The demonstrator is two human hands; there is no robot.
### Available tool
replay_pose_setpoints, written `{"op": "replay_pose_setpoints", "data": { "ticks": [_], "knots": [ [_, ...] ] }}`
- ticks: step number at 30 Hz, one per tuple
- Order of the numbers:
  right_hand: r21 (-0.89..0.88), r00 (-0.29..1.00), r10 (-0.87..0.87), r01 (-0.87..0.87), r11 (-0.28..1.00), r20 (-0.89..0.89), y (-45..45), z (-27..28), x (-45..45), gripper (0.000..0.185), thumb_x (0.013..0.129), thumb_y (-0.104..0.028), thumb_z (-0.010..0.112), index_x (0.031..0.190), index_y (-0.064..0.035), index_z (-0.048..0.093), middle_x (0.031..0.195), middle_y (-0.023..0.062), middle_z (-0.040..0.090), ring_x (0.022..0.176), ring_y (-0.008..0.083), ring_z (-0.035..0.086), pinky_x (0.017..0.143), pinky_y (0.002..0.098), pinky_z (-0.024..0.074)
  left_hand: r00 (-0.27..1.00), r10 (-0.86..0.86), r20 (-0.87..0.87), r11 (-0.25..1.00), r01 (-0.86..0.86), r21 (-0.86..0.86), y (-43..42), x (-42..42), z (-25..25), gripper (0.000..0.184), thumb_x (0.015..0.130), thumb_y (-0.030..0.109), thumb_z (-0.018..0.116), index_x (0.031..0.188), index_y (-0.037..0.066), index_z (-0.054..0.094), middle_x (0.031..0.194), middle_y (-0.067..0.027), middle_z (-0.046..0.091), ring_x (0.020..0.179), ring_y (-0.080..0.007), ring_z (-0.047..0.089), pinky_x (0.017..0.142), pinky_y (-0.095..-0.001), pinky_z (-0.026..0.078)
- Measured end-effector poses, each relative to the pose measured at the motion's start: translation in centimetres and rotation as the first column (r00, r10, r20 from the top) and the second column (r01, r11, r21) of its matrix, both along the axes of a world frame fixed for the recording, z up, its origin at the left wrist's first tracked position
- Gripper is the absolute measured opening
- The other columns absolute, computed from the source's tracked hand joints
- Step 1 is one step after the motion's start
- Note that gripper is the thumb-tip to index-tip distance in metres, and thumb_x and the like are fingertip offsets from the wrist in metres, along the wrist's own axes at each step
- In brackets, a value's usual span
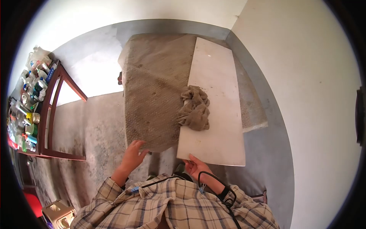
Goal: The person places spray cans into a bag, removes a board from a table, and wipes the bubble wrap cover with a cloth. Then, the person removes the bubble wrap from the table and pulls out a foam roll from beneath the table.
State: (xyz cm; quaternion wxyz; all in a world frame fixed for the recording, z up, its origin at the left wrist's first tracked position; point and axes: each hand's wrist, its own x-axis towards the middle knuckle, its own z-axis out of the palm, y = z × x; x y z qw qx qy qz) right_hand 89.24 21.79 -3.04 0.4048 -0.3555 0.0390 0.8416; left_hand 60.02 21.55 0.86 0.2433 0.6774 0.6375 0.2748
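A long white board (217,141) lies over a brown bubble-textured sheet (152,95), its near end toward me. My right hand (197,168) grips the board's near edge close to its left corner, thumb on top and the other fingers partly hidden beneath. A crumpled brown cloth (196,110) rests across the board's left edge and partly on the sheet. Beside the sheet's near left corner is my left hand (133,154), with thumb and fingers apart and nothing visible in it.
At left stands a dark red wooden table (72,86) crowded with bottles, jars and a plastic bag. A beige plastic stool (59,213) sits at lower left, near something red. Walls meet in the corner behind the board. A black cable (213,175) hangs by my right wrist.
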Motion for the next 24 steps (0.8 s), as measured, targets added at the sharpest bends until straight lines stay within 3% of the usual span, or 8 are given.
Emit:
{"op": "replay_pose_setpoints", "data": {
  "ticks": [3, 6, 8, 11, 15, 20, 24],
  "knots": [
    [-0.015, 0.999, -0.003, 0.004, 1.0, 0.049, -3.4, -0.9, 1.5, 0.019, 0.085, -0.011, 0.062, 0.101, -0.0038, 0.055, 0.102, 0.0083, 0.061, 0.092, 0.0173, 0.06, 0.063, 0.0242, 0.0533, 0.985, -0.07, 0.161, 0.99, 0.088, -0.106, -0.8, -0.4, -0.8, 0.029, 0.079, 0.017, 0.064, 0.101, 0.0, 0.059, 0.096, -0.0163, 0.059, 0.09, -0.0301, 0.059, 0.075, -0.038, 0.047],
    [-0.052, 0.989, 0.063, -0.057, 0.997, 0.13, -7.7, -2.2, 4.1, 0.017, 0.087, -0.02, 0.061, 0.099, -0.0094, 0.056, 0.09, 0.0051, 0.063, 0.081, 0.0143, 0.061, 0.061, 0.0238, 0.0486, 0.973, -0.155, 0.168, 0.978, 0.176, -0.113, -1.2, -1.7, -2.1, 0.025, 0.078, 0.017, 0.064, 0.095, -0.001, 0.061, 0.089, -0.016, 0.061, 0.083, -0.0295, 0.061, 0.072, -0.0373, 0.048],
    [0.055, 0.96, 0.199, -0.213, 0.975, 0.194, -9.8, -3.5, 6.5, 0.018, 0.086, -0.022, 0.062, 0.095, -0.0073, 0.056, 0.078, 0.006, 0.063, 0.068, 0.0151, 0.06, 0.059, 0.0251, 0.0477, 0.967, -0.165, 0.193, 0.974, 0.19, -0.123, -0.7, -2.6, -3.5, 0.024, 0.078, 0.017, 0.064, 0.093, -0.001, 0.062, 0.088, -0.0162, 0.061, 0.082, -0.0294, 0.061, 0.072, -0.0369, 0.048],
    [-0.005, 0.934, 0.106, -0.111, 0.994, 0.341, -12.5, -3.3, 8.3, 0.019, 0.086, -0.022, 0.062, 0.09, -0.0047, 0.056, 0.068, 0.0064, 0.061, 0.059, 0.0155, 0.058, 0.057, 0.025, 0.0474, 0.961, -0.185, 0.206, 0.966, 0.216, -0.14, -0.3, -2.8, -4.2, 0.024, 0.078, 0.018, 0.065, 0.092, -0.002, 0.062, 0.087, -0.0165, 0.062, 0.081, -0.0289, 0.062, 0.07, -0.0363, 0.048],
    [-0.021, 0.943, -0.061, 0.072, 0.997, 0.326, -14.3, -2.9, 9.3, 0.023, 0.085, -0.023, 0.062, 0.092, -0.0024, 0.055, 0.073, 0.006, 0.061, 0.064, 0.0156, 0.058, 0.059, 0.0255, 0.0483, 0.958, -0.239, 0.158, 0.95, 0.265, -0.168, 0.5, -2.0, -3.3, 0.024, 0.08, 0.014, 0.064, 0.097, -0.003, 0.061, 0.086, -0.016, 0.064, 0.076, -0.0249, 0.064, 0.066, -0.0336, 0.051],
    [-0.04, 0.944, -0.017, 0.032, 0.999, 0.33, -14.7, -7.4, 11.0, 0.033, 0.083, -0.031, 0.064, 0.091, -0.0008, 0.054, 0.074, 0.0101, 0.06, 0.061, 0.0175, 0.059, 0.055, 0.0267, 0.0487, 0.961, -0.227, 0.159, 0.943, 0.257, -0.209, 1.7, -0.1, -1.8, 0.025, 0.081, 0.016, 0.063, 0.098, -0.003, 0.061, 0.085, -0.0149, 0.065, 0.075, -0.0229, 0.064, 0.066, -0.0332, 0.05],
    [-0.052, 0.955, -0.056, 0.074, 0.996, 0.29, -14.7, -7.2, 10.9, 0.035, 0.083, -0.034, 0.063, 0.092, -0.0005, 0.054, 0.074, 0.0116, 0.061, 0.058, 0.019, 0.059, 0.051, 0.0284, 0.0489, 0.958, -0.21, 0.196, 0.947, 0.249, -0.2, 3.5, 1.3, -1.4, 0.028, 0.081, 0.019, 0.063, 0.097, -0.003, 0.061, 0.083, -0.0154, 0.065, 0.076, -0.0234, 0.064, 0.067, -0.0329, 0.05]
  ]
}}
